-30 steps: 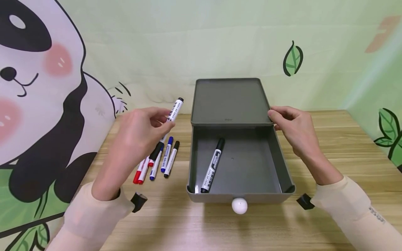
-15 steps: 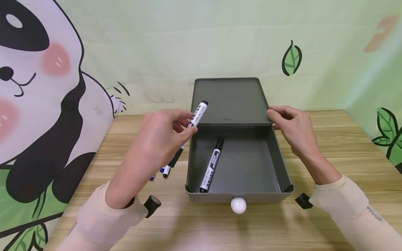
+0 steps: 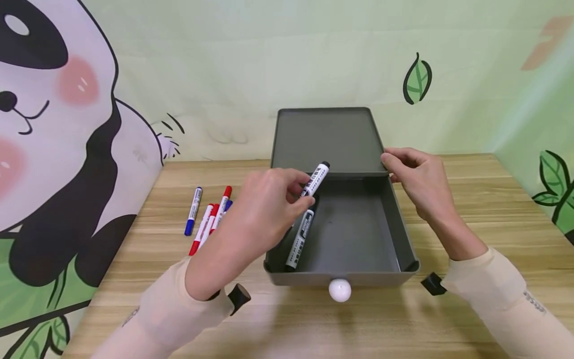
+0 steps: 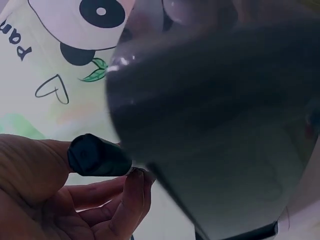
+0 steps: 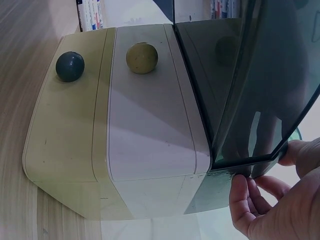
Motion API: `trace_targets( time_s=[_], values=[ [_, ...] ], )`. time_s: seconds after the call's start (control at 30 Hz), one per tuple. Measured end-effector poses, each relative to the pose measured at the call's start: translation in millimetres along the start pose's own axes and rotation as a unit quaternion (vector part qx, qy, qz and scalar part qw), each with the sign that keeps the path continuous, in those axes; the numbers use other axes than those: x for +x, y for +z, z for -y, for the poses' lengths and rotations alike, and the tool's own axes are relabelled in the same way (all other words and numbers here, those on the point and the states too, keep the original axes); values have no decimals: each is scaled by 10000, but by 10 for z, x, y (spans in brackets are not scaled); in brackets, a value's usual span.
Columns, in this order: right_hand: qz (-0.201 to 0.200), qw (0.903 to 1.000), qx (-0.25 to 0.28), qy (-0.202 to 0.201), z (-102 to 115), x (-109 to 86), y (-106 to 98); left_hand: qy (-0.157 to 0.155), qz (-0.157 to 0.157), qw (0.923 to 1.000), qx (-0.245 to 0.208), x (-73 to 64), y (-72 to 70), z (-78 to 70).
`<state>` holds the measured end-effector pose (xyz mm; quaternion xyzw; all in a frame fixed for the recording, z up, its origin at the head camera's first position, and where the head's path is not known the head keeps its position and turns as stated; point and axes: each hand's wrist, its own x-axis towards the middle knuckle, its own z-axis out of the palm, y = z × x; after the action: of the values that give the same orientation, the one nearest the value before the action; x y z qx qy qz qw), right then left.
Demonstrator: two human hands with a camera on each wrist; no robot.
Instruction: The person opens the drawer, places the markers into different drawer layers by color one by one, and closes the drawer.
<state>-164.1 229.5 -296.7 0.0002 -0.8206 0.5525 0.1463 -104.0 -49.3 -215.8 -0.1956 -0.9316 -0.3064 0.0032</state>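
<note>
Left hand (image 3: 269,209): pinching the held marker (image 3: 316,178) between thumb and fingers; grip narrow, not let go.
Held marker: white barrel, black end up, tilted, hanging over left part of the open drawer.
Held marker, lower end: behind left hand in head view, left wrist view dark and blurred; cannot tell if touching anything.
Drawer (image 3: 354,234): grey, pulled out, white knob (image 3: 340,290) on front.
Stowed marker (image 3: 299,242): black-capped, lying slantwise along drawer's left side.
Right hand (image 3: 419,179): pinching grey top (image 3: 327,139) at right edge, probably bracing.
Lower tiers: cream tier (image 5: 65,125) and pale tier (image 5: 145,110), both closed.
Table (image 3: 448,319): blue-capped marker (image 3: 193,211) lying apart; red-capped markers (image 3: 203,226) bunched, blue end (image 3: 228,204) peeking out beside left hand.
Progress: judged early; one black marker in, second over drawer awaiting release, red and blue ones left outside.
</note>
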Motion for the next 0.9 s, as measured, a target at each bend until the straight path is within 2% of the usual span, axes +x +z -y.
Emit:
trace_targets(
  time_s=[0.13, 0.4, 0.73, 0.9],
  values=[
    [-16, 10000, 18, -10, 2, 2, -1, -56, 121, 9999, -36, 12, 77, -41],
    [-4, 10000, 48, -34, -1, 1, 1, 151, 82, 9998, -82, 24, 202, -60],
    [4, 10000, 70, -56, -7, 5, 8, 293, 19, 9995, 103, 29, 263, -45],
    [10, 9999, 103, -35, -5, 3, 1, 166, -215, 9988, 406, 10, 243, -24]
  ],
)
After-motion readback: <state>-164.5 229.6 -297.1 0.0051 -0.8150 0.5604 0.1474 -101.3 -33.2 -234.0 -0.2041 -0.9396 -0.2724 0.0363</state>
